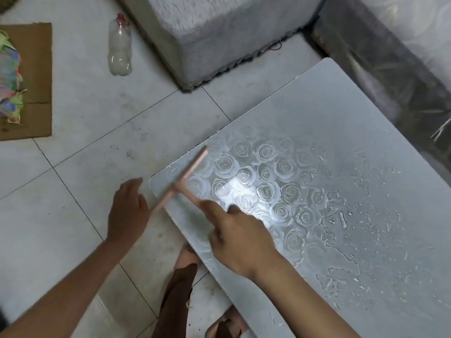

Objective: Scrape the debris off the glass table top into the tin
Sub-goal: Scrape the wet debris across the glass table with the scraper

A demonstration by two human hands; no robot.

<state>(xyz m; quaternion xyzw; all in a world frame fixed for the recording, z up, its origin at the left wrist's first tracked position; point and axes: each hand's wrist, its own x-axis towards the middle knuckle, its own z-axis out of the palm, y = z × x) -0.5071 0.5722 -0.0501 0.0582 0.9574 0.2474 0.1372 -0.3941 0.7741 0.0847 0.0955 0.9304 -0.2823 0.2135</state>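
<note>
A glass table top (329, 147) with a rose pattern fills the right of the view. White dried debris (341, 218) is spread over its right half. My right hand (239, 237) grips the handle of a pale wooden T-shaped scraper (185, 176), whose crossbar lies across the table's near left corner. My left hand (128, 211) hovers over the floor just left of that corner, fingers relaxed and holding nothing, close to the crossbar's lower end. No tin is in view.
A plastic bottle (119, 45) lies on the tiled floor (85, 113) at the back. A grey plush block (219, 32) stands behind the table. Cardboard (36, 69) with colourful paper lies far left. My feet (185, 257) are beside the table's near edge.
</note>
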